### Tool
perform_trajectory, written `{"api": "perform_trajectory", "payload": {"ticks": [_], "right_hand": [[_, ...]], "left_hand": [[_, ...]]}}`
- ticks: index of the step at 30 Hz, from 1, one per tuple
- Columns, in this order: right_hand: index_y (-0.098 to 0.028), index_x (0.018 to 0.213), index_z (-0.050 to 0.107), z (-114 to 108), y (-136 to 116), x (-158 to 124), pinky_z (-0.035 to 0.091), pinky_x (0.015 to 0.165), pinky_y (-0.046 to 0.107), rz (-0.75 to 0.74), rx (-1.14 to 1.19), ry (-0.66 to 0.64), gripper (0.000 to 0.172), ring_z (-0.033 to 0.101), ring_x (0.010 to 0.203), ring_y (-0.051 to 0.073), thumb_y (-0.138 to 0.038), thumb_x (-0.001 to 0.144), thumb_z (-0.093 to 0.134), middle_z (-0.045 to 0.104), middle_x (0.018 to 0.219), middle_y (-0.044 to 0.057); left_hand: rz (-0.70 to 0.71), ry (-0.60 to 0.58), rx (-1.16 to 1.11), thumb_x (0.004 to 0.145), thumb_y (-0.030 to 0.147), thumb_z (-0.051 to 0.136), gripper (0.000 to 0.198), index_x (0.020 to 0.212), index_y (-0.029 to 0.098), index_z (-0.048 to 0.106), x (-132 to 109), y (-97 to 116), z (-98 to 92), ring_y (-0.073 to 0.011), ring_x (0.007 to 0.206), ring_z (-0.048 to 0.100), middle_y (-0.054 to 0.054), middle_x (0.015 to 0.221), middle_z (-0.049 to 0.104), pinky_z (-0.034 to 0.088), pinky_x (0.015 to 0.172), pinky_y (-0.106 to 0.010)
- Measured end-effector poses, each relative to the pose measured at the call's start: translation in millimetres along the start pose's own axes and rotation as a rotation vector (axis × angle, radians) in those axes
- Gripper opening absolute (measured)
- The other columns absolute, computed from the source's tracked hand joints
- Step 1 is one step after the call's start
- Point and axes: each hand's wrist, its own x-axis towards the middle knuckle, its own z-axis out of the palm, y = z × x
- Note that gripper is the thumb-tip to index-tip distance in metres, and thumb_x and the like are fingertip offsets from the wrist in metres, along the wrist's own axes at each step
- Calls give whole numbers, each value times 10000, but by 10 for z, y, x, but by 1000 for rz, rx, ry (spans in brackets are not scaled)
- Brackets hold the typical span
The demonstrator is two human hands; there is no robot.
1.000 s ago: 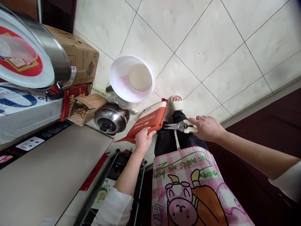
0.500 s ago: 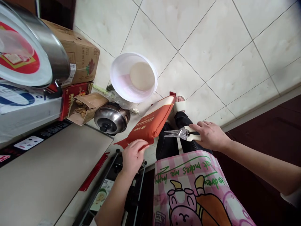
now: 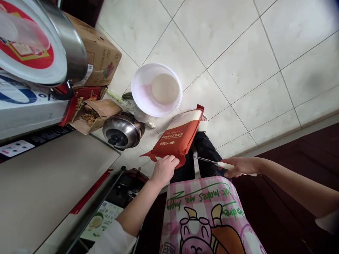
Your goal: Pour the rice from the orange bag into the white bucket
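Seen from the wearer's head, looking down past a pink checked apron point(image 3: 206, 218) with a cartoon animal and green lettering, a person sits over a sealed orange-red bag point(image 3: 176, 135) with a cream top edge and printed writing. The bag is held upright in front of dark trousers point(image 3: 203, 150), above the knees. The left hand point(image 3: 164, 170) presses its fingers over the bag's lower corner in a firm pinching grip. The right hand point(image 3: 241, 167) is closed around the pale handles of kitchen scissors point(image 3: 212, 162), seen nearly edge-on, with the blade tips just beside the bag; whether the blades are spread is hard to tell. On the tiled floor point(image 3: 225, 70) beyond stand a white plastic basin point(image 3: 156, 90) and a steel pot point(image 3: 123, 131) with a black-knobbed lid. Further left are a cardboard box point(image 3: 100, 53) and a torn paper packet point(image 3: 92, 118) of dried food.
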Motion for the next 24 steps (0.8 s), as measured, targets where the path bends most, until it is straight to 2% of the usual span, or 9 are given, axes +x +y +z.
{"api": "perform_trajectory", "payload": {"ticks": [3, 9, 13, 16, 18, 20, 24], "right_hand": [[-223, 1017, 585, -99, -150, 138, 486, 622, 305, 76, 217, -246, 380, 638, 773, 213, -433, 706, 645, 641, 823, 23], [-218, 990, 615, -401, -580, 372, 461, 525, 265, 217, 167, -415, 404, 665, 786, 228, -432, 661, 710, 672, 811, 40], [-191, 945, 637, -555, -878, 455, 492, 507, 317, 377, 62, -402, 415, 663, 752, 256, -472, 658, 741, 678, 800, 72], [-172, 833, 645, -559, -1036, 486, 502, 513, 329, 443, -37, -417, 358, 659, 739, 252, -476, 671, 740, 669, 756, 89], [-172, 823, 646, -538, -1094, 484, 504, 510, 330, 441, -60, -444, 356, 658, 725, 249, -482, 672, 736, 669, 736, 89], [-190, 909, 654, -542, -1117, 456, 519, 528, 343, 377, -10, -466, 401, 665, 733, 250, -503, 670, 726, 678, 757, 73], [-234, 1038, 632, -641, -1088, 368, 540, 596, 351, 155, 102, -409, 455, 671, 781, 239, -514, 687, 707, 687, 823, 52]], "left_hand": [[2, -19, 59, 782, -37, 426, 349, 784, 212, 671, -10, 9, 83, -177, 727, 581, -25, 782, 653, 439, 606, -278], [13, 161, 47, 830, -21, 428, 333, 829, 213, 667, -102, 21, 239, -171, 733, 574, -24, 806, 662, 442, 653, -280], [-82, 202, -87, 862, 35, 456, 288, 850, 211, 684, -152, 13, 389, -171, 761, 597, -23, 803, 680, 465, 679, -274], [-204, 194, -236, 884, 112, 512, 202, 839, 198, 689, -165, 18, 477, -164, 780, 619, -24, 813, 690, 487, 689, -259], [-234, 197, -271, 900, 173, 525, 184, 822, 196, 690, -147, 2, 436, -164, 772, 622, -25, 808, 689, 495, 693, -262], [-226, 215, -259, 910, 187, 500, 216, 810, 205, 691, -104, -44, 306, -172, 790, 621, -29, 812, 686, 499, 720, -275], [-206, 234, -179, 844, 50, 426, 316, 820, 221, 691, -16, -161, 45, -191, 869, 616, -40, 853, 684, 496, 782, -299]]}}
